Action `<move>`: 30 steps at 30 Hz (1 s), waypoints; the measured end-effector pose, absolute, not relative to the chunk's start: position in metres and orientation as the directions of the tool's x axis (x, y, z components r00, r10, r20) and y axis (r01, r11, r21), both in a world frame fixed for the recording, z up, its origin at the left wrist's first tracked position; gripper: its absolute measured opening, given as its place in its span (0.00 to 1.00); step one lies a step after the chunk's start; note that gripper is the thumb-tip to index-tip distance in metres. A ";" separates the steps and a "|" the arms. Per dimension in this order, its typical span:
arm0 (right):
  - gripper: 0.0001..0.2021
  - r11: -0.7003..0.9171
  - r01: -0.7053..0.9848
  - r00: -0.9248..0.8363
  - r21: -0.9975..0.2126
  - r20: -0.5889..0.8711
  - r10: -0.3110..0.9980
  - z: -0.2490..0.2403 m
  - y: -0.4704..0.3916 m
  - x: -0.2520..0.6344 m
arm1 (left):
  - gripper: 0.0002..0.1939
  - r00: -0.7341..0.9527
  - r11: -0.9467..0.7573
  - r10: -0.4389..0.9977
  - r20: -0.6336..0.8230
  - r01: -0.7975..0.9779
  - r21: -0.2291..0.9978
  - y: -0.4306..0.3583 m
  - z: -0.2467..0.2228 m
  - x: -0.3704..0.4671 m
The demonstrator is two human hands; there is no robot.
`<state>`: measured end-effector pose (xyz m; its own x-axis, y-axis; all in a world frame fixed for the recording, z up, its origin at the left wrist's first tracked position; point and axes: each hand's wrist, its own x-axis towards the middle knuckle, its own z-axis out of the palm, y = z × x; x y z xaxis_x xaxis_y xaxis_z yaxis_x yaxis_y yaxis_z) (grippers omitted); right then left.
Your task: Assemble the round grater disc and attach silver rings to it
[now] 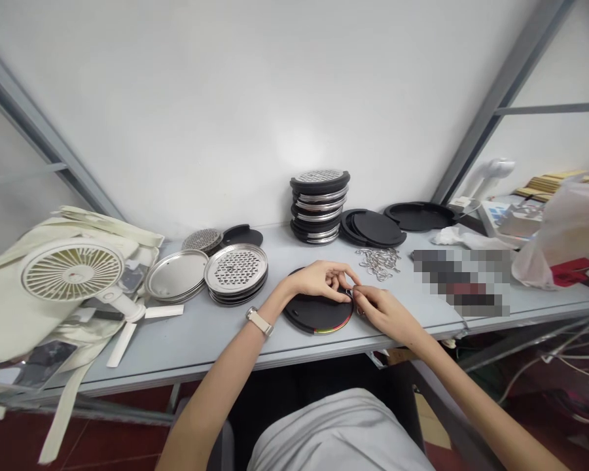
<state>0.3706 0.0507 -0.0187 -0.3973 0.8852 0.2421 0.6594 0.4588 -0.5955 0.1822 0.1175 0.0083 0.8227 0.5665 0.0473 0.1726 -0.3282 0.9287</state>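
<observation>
A black round disc lies in front of me near the table's front edge, with a small hole at its left and a red and yellow strip along its near right rim. My left hand reaches over it, thumb and curled fingers closed at the disc's right edge. Against that same edge my right hand is closed in a pinch, its fingertips meeting the left ones. Whatever small piece the right fingers hold is hidden. Just beyond lies a loose pile of small metal clips.
Behind the disc stands a tall stack of black-rimmed metal graters. Round grater plates and plain metal discs sit left, beside a white fan. Black lids, a black tray and a plastic bag are right.
</observation>
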 end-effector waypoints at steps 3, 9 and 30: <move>0.18 0.435 0.650 -0.373 -0.623 0.236 0.897 -0.018 0.050 0.371 | 0.24 0.825 -0.335 0.562 0.058 0.163 0.928 0.117 0.009 0.182; 0.16 0.447 0.642 -0.385 -0.623 0.243 0.890 -0.019 0.050 0.370 | 0.24 0.825 -0.343 0.561 0.070 0.155 0.926 0.118 0.008 0.181; 0.15 0.475 0.626 -0.433 -0.619 0.230 0.871 -0.025 0.055 0.372 | 0.24 0.822 -0.306 0.567 0.061 0.141 0.942 0.118 0.007 0.181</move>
